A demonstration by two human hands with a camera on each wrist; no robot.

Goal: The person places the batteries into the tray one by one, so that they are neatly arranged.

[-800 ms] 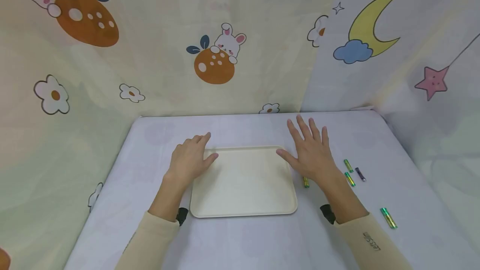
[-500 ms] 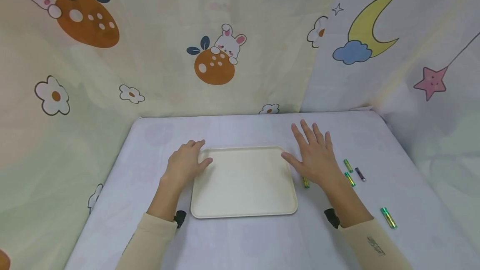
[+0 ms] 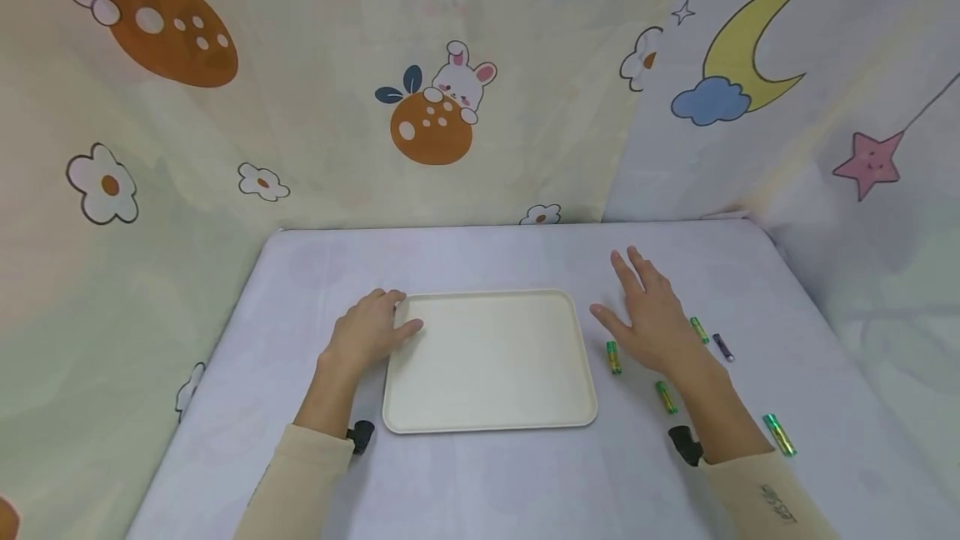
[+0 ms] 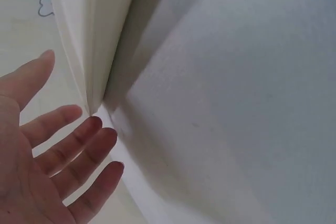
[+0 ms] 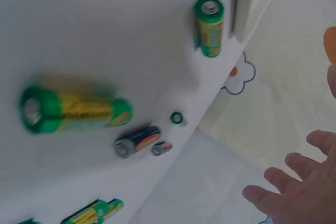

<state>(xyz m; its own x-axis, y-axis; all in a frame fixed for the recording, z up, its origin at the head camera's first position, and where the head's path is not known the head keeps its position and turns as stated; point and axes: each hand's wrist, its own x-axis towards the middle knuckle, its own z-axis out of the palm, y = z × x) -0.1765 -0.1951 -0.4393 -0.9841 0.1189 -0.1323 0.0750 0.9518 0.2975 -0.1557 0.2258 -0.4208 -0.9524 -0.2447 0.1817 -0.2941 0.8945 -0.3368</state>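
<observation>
Rightward, away from the tray (image 3: 491, 361), had moved the right hand (image 3: 652, 319), its fingers spread and empty, near the batteries (image 3: 613, 357). The left hand (image 3: 366, 330) was relaxed at the tray's far left corner; contact could not be told. The batteries, one dark, lay scattered right of the tray on the tabletop (image 3: 495, 482).

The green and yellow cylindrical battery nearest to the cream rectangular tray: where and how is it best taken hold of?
I would pinch the battery at its middle, coming from above, with contact on both long sides. It lies on its side, its length roughly along the right edge of the tray, with a gap between.
</observation>
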